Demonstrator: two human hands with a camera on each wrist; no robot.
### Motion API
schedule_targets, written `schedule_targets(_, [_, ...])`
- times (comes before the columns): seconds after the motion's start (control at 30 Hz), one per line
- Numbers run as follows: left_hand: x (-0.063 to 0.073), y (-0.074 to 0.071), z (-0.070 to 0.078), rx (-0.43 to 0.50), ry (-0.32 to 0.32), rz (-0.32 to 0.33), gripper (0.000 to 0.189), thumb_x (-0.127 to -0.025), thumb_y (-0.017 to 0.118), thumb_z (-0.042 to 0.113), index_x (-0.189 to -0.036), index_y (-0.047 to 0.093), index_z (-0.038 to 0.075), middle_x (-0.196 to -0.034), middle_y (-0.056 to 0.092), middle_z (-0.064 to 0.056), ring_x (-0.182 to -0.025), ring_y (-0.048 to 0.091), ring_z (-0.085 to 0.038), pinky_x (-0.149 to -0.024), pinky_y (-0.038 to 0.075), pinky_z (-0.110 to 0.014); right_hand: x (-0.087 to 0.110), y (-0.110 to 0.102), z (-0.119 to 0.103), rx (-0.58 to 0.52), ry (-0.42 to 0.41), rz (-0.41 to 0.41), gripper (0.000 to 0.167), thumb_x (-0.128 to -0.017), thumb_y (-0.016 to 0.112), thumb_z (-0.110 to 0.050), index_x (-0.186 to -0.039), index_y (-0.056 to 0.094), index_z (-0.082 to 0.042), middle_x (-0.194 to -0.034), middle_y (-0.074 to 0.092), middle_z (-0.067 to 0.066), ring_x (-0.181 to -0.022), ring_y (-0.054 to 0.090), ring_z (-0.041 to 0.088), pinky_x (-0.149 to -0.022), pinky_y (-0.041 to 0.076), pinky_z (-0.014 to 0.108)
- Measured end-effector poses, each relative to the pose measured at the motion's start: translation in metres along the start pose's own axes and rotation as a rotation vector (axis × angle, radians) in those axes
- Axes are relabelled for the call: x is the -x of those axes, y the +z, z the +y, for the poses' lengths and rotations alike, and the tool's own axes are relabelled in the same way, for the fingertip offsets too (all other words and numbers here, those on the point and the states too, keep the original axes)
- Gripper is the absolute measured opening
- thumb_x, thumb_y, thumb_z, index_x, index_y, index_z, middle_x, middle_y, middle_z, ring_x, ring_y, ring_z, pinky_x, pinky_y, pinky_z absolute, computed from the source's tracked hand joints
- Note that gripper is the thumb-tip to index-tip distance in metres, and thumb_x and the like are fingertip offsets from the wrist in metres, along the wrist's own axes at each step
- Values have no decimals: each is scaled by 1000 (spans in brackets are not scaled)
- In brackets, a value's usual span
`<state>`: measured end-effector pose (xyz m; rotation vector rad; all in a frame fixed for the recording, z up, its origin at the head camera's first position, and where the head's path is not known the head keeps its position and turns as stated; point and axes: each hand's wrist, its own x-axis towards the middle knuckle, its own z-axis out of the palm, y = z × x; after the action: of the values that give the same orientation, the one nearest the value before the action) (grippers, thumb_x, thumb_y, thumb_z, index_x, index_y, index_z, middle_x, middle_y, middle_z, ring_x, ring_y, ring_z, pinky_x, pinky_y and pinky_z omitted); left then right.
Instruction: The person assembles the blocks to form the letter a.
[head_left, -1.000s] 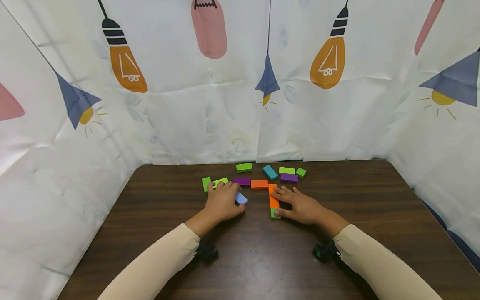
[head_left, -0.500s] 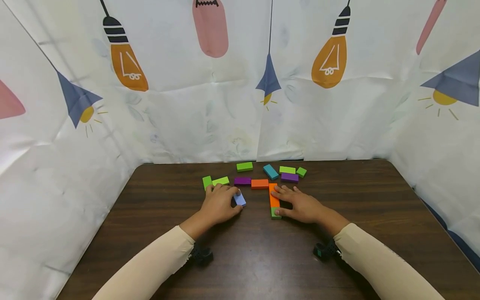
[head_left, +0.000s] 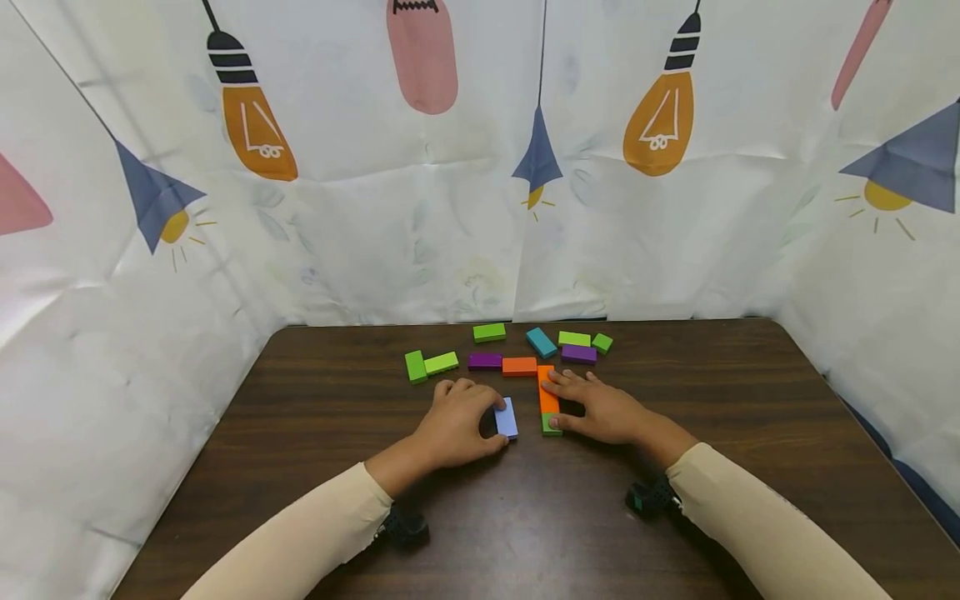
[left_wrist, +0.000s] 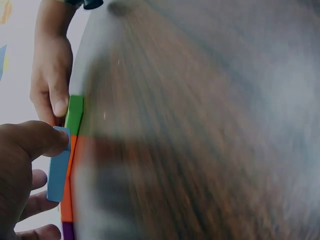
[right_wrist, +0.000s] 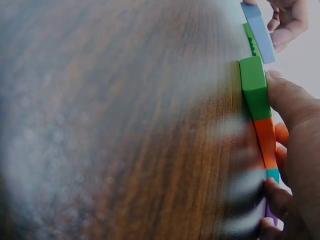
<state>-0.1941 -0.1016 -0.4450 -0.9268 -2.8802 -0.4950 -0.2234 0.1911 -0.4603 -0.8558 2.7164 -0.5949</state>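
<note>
In the head view my left hand (head_left: 459, 423) pinches a light blue block (head_left: 506, 418) between thumb and fingers at its two ends. The left wrist view shows my thumb on the near end of this light blue block (left_wrist: 59, 167). Whether it touches the table I cannot tell. To its right, my right hand (head_left: 603, 410) rests with extended fingers on an orange block (head_left: 548, 390), its thumb at a green block (head_left: 551, 424). Those two blocks lie end to end, pointing away from me. A gap separates them from the light blue block.
Behind the hands lie a red-orange block (head_left: 519, 367) and a purple block (head_left: 485, 362), end to end. A green block (head_left: 416, 367) touches a lime block (head_left: 441, 363) at left. Teal (head_left: 542, 342) and second purple (head_left: 579, 354) blocks lie farther back on the brown table (head_left: 300, 433).
My left hand has drawn the light blue block toward me, then to the right, and turned it lengthwise nearer the green and orange pair. The right hand stays where it was.
</note>
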Motion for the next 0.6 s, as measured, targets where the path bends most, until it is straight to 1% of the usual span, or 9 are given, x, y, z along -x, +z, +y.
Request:
schedule_targets(0.1, [1, -1, 7, 12, 17, -13, 41, -82, 82, 45, -113, 68, 23, -118, 70, 5, -113, 54, -23, -104, 29, -58, 0, 0, 1, 0, -6, 3, 77, -97, 57, -64, -160, 38, -25, -166, 28, -3, -153, 22, 24, -122, 15, 55])
schedule_targets(0.3, [2, -1, 15, 21, 45, -25, 42, -82, 83, 46, -114, 68, 23, -118, 69, 6, -113, 53, -21, -105, 28, -57, 0, 0, 2, 11, -16, 8, 77, -97, 56, -65, -160, 38, -24, -166, 29, -2, -153, 23, 25, -122, 15, 54])
schedule_targets(0.47, [5, -1, 22, 36, 65, -54, 43, -83, 83, 46, -117, 69, 23, -118, 68, 8, -115, 52, -20, -106, 27, -57, 0, -2, 1, -9, -9, 8, 75, -98, 53, -65, -159, 40, -24, -165, 30, -3, -153, 23, 25, -122, 16, 54])
schedule_targets(0.6, [7, 0, 28, 35, 81, -70, 44, -83, 82, 47, -118, 68, 24, -118, 68, 10, -116, 52, -19, -106, 28, -56, 0, -4, 0, -29, -12, 0, 73, -100, 52, -63, -159, 41, -22, -165, 31, 0, -153, 24, 27, -122, 15, 55])
